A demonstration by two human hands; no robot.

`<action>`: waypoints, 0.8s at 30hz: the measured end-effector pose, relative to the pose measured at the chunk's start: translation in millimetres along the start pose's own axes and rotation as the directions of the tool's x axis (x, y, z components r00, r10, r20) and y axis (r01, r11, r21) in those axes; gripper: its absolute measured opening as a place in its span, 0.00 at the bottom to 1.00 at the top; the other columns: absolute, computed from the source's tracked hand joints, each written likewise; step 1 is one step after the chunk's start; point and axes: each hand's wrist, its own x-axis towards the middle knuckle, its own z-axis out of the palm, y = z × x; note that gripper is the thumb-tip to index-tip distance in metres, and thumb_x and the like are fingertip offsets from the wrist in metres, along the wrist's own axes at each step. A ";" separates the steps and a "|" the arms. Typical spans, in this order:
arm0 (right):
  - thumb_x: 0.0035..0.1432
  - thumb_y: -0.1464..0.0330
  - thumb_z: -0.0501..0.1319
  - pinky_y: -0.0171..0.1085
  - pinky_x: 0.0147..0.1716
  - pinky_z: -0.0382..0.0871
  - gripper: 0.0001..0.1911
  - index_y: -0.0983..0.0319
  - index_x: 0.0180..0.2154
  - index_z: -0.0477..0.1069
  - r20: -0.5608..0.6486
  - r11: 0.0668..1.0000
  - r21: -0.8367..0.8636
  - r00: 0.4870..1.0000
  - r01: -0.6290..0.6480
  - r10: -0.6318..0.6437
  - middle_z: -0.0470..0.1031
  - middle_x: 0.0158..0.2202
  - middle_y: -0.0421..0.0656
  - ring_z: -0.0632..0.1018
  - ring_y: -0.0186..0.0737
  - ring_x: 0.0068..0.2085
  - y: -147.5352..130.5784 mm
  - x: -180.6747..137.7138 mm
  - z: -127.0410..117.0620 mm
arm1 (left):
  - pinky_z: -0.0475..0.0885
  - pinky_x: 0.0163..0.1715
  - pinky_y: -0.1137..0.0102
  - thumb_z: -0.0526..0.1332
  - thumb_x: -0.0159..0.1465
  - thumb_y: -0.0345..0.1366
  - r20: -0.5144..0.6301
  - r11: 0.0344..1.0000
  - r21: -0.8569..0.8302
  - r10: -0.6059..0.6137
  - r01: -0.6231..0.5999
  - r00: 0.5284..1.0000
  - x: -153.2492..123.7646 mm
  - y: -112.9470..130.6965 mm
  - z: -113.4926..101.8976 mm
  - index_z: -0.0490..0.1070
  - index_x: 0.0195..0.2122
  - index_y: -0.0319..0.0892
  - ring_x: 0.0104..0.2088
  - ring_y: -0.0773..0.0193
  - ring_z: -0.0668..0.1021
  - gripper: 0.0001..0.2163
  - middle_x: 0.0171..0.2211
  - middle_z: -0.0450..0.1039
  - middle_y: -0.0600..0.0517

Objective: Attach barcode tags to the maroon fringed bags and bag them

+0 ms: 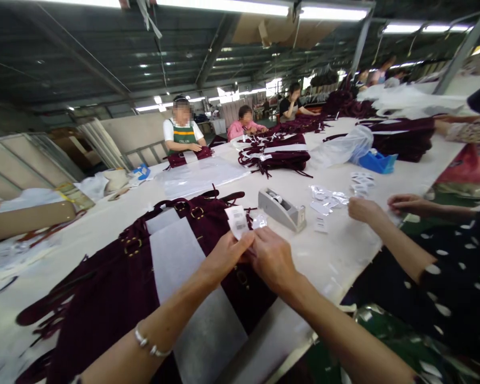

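Observation:
My left hand (228, 258) pinches a white label (237, 221) printed with a barcode, holding it up above a dark maroon bag. Close against it, my right hand (274, 260) is closed, its fingertips meeting those of the left; what they grip is hidden. A small shiny clear packet (260, 220) shows just beyond the right fingers. Under both hands lies the maroon bag (108, 277) with brass buckles and straps, a strip of white paper (180, 250) across it. A grey tape dispenser (282, 209) stands just past my right hand.
To the right, a co-worker's hands (368, 210) are near scattered silvery packets (326, 200) and labels. Maroon bag stacks (278, 152) and a blue tape dispenser (374, 161) sit farther back on the white table (324, 256). Several people work across it.

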 end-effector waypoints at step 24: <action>0.43 0.56 0.74 0.35 0.25 0.71 0.21 0.62 0.36 0.77 0.542 -0.184 0.840 0.772 -0.510 0.332 0.79 0.28 0.40 0.76 0.36 0.26 -125.4 64.5 129.7 | 0.72 0.32 0.74 0.69 0.53 0.34 -0.388 0.955 -0.244 0.061 -0.167 0.919 -108.0 -49.3 -128.0 0.73 0.50 0.38 0.31 0.64 0.79 0.22 0.36 0.80 0.50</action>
